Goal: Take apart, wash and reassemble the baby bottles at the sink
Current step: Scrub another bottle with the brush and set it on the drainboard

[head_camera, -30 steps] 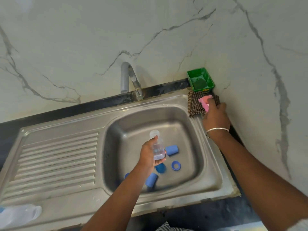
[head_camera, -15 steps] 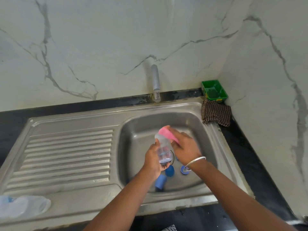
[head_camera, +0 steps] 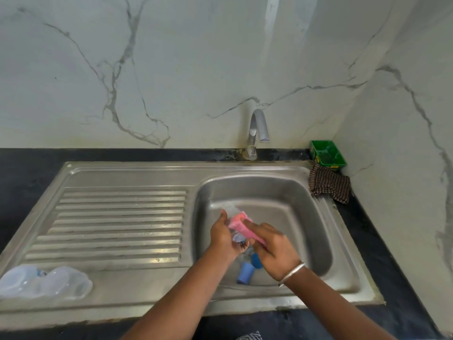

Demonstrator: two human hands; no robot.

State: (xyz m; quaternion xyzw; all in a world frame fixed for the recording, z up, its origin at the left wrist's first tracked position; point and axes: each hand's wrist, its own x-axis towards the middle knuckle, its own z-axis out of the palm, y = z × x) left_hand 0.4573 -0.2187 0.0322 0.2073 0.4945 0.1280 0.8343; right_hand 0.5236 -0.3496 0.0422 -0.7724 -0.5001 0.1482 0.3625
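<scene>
Bottle point(head_camera: 232, 217) blurred, gripped by left hand point(head_camera: 224, 238) | right hand point(head_camera: 274, 251) fingers clamp pink sponge point(head_camera: 241, 225) against it

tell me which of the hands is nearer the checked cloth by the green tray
Right. The right hand is over the basin, on the side toward the checked cloth; the left hand is beside it, farther from the cloth.
</scene>
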